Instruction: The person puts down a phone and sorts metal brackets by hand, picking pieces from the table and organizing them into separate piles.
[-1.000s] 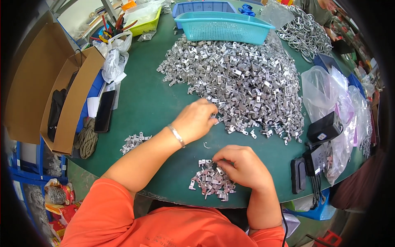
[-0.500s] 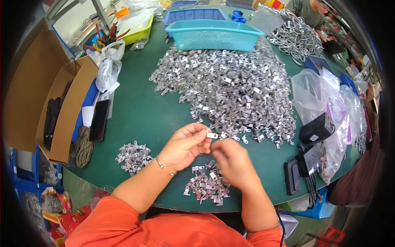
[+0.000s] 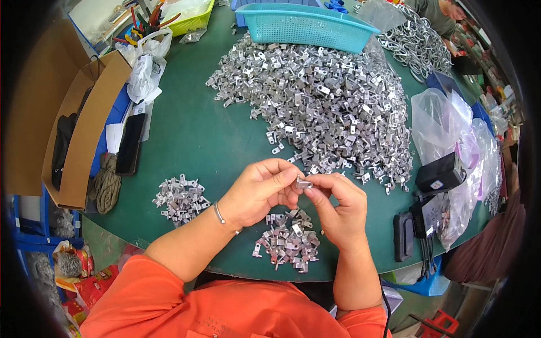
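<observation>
A small silver metal bracket (image 3: 303, 184) is pinched between my two hands, above the green table. My left hand (image 3: 262, 191) has it between thumb and forefinger, the other fingers curled. From the other side, the thumb and forefinger of my right hand (image 3: 341, 205) close on the same bracket. A small heap of brackets (image 3: 287, 242) lies just below my hands, and another small heap (image 3: 180, 198) lies left of my left forearm. Beyond the hands spreads a large pile of similar brackets (image 3: 332, 107).
A turquoise basket (image 3: 310, 28) rests at the far edge of the large pile. Metal rings (image 3: 420, 48) are heaped at the far right. A cardboard box (image 3: 93, 135) and a phone (image 3: 131, 145) are at left; plastic bags (image 3: 445, 124) and a black box (image 3: 441, 173) at right.
My right hand has come up from beside the near heap to meet the left, and its thumb and forefinger now grip the bracket too. The view has shifted slightly.
</observation>
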`<action>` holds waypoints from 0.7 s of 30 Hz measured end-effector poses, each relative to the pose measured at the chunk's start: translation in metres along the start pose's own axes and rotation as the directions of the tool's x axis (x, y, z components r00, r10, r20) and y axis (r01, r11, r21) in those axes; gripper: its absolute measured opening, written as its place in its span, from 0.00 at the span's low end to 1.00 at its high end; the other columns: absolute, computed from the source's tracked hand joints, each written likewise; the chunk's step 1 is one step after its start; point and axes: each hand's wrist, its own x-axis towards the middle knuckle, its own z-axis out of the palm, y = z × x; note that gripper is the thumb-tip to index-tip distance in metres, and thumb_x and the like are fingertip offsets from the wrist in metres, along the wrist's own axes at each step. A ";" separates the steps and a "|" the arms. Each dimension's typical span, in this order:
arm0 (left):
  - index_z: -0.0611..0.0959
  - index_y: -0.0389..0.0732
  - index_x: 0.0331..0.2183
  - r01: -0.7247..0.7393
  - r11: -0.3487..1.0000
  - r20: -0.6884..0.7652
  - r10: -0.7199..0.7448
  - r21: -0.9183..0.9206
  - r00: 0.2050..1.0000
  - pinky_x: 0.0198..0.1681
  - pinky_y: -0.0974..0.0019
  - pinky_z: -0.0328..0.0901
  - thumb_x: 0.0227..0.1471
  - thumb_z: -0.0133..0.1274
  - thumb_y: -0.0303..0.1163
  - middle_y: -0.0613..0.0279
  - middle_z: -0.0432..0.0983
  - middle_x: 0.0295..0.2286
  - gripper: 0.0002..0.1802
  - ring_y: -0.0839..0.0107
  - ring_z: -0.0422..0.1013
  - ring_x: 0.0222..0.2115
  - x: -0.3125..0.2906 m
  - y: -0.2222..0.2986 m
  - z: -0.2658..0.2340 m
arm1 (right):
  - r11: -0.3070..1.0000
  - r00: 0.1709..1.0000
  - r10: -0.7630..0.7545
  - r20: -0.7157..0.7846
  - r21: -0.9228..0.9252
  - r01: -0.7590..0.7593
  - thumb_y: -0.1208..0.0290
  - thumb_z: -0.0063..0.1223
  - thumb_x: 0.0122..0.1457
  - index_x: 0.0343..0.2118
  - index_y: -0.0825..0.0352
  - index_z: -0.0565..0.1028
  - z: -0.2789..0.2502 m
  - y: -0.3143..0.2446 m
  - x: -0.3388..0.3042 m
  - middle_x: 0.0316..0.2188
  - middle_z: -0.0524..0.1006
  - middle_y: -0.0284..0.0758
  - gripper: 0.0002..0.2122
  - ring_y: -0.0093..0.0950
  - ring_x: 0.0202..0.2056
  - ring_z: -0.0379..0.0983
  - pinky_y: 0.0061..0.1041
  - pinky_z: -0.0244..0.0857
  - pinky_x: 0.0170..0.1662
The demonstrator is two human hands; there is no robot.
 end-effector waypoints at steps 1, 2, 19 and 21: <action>0.78 0.35 0.38 0.003 1.000 -0.004 -0.003 -0.001 1.000 0.33 0.67 0.71 0.58 0.51 0.29 0.61 0.76 0.29 0.08 0.74 0.72 0.28 -0.002 -0.001 0.001 | 0.999 1.000 -0.023 -0.006 -0.029 0.023 0.83 0.58 0.51 0.33 0.70 0.78 0.000 -0.001 -0.001 0.26 0.77 0.36 0.06 0.25 0.25 0.73 0.21 0.66 0.28; 0.78 0.35 0.38 -0.019 0.998 -0.036 0.021 0.068 0.999 0.34 0.67 0.71 0.57 0.52 0.29 0.60 0.77 0.29 0.08 0.73 0.73 0.29 -0.002 0.000 0.001 | 1.000 1.000 -0.017 0.000 -0.018 0.017 0.83 0.58 0.50 0.33 0.70 0.77 0.000 -0.001 0.000 0.26 0.77 0.37 0.07 0.26 0.25 0.73 0.21 0.67 0.28; 0.77 0.35 0.36 -0.509 0.461 0.087 0.674 0.726 0.734 0.45 0.69 0.66 0.46 0.50 0.11 0.58 0.72 0.38 0.13 0.73 0.71 0.39 0.002 0.000 0.007 | 0.886 0.960 0.263 0.099 0.368 -0.280 0.82 0.56 0.54 0.35 0.73 0.78 -0.004 0.000 -0.006 0.29 0.80 0.35 0.06 0.19 0.30 0.76 0.17 0.70 0.34; 0.77 0.35 0.37 -0.350 0.518 -0.148 0.697 0.780 0.702 0.42 0.72 0.66 0.48 0.50 0.13 0.60 0.73 0.36 0.12 0.75 0.71 0.38 0.006 0.014 -0.002 | 0.922 0.965 0.222 0.139 0.293 -0.255 0.83 0.58 0.51 0.34 0.71 0.79 -0.004 0.005 -0.009 0.29 0.80 0.34 0.06 0.19 0.29 0.75 0.17 0.70 0.32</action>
